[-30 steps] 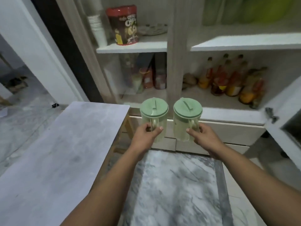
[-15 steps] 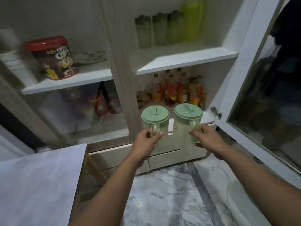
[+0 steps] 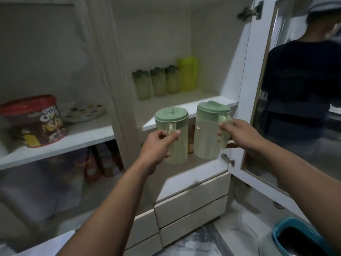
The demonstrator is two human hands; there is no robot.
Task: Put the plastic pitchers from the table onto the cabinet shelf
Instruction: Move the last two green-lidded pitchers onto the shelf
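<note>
Two pale green plastic pitchers with green lids are held up in front of the open cabinet. My left hand (image 3: pixel 158 145) grips the handle of the left pitcher (image 3: pixel 174 126). My right hand (image 3: pixel 239 135) grips the handle of the right pitcher (image 3: pixel 208 130), which sits slightly higher and tilts a little. Both hang just below the front edge of the white cabinet shelf (image 3: pixel 166 109). At the back of that shelf stand three similar green pitchers (image 3: pixel 156 83) and a taller yellow-green container (image 3: pixel 187 72).
The cabinet's glass door (image 3: pixel 262 100) stands open to the right, with a person reflected in it. A red-lidded cereal tub (image 3: pixel 36 122) and a plate sit on the left shelf. Bottles and packets fill the lower shelf. A blue bin (image 3: pixel 299 237) is on the floor at right.
The view has swung right and up to the cabinet. Both hands have raised the pitchers from the lower shelf's level to just under the upper shelf's edge.
</note>
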